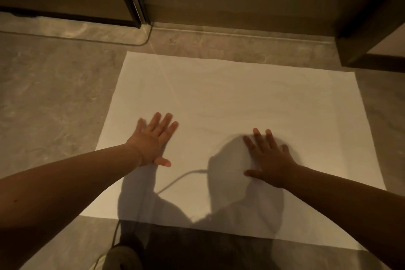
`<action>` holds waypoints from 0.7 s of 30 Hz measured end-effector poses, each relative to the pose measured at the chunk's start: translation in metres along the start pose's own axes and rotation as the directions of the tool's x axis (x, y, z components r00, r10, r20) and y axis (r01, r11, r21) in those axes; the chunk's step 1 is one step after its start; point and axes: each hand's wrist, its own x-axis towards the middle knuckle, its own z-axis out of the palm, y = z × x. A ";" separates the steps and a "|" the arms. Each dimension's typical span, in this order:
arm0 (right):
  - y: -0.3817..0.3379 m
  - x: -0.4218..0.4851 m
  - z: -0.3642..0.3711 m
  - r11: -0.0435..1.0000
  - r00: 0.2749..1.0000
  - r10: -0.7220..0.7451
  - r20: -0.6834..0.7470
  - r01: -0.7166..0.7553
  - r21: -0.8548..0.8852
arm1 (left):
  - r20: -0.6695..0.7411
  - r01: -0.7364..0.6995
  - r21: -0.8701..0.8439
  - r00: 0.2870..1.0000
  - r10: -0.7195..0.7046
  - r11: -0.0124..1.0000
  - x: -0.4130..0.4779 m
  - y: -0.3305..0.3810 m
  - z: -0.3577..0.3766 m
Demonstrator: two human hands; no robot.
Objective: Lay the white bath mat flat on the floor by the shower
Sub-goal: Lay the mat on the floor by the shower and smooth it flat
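The white bath mat [230,98] lies spread out flat on the grey stone floor, its far edge close to the shower threshold. My left hand [153,140] rests palm down on the mat's left half, fingers spread. On the right half my right hand [269,160] presses palm down, fingers apart, partly in shadow. Neither hand holds anything. My shadow falls across the near part of the mat.
The shower's glass door frame [133,0] stands at the back left, with a low stone threshold [241,33] running along behind the mat. A dark wall corner [368,28] juts in at the back right. A shoe [122,256] shows at the bottom edge.
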 end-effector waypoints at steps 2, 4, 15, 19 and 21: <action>-0.006 -0.003 0.007 0.997 0.997 -0.076 -0.026 0.075 -0.017 | -0.106 -0.148 -0.008 0.984 0.146 0.989 0.000 0.024 -0.007; -0.016 -0.005 0.018 0.973 0.977 -0.215 -0.012 0.213 -0.087 | -0.135 -0.277 0.003 0.952 0.275 0.961 0.001 0.058 -0.010; 0.036 -0.057 0.059 0.842 0.875 -0.476 0.092 0.483 -0.239 | -0.054 -0.465 0.099 0.880 0.471 0.880 0.004 0.115 -0.006; 0.061 -0.079 0.061 0.862 0.896 -0.436 0.085 0.443 -0.247 | -0.091 -0.428 0.098 0.895 0.436 0.898 0.006 0.115 -0.001; 0.061 -0.073 0.056 0.919 0.939 -0.342 0.034 0.342 -0.195 | -0.150 -0.329 0.036 0.932 0.330 0.944 0.009 0.108 0.001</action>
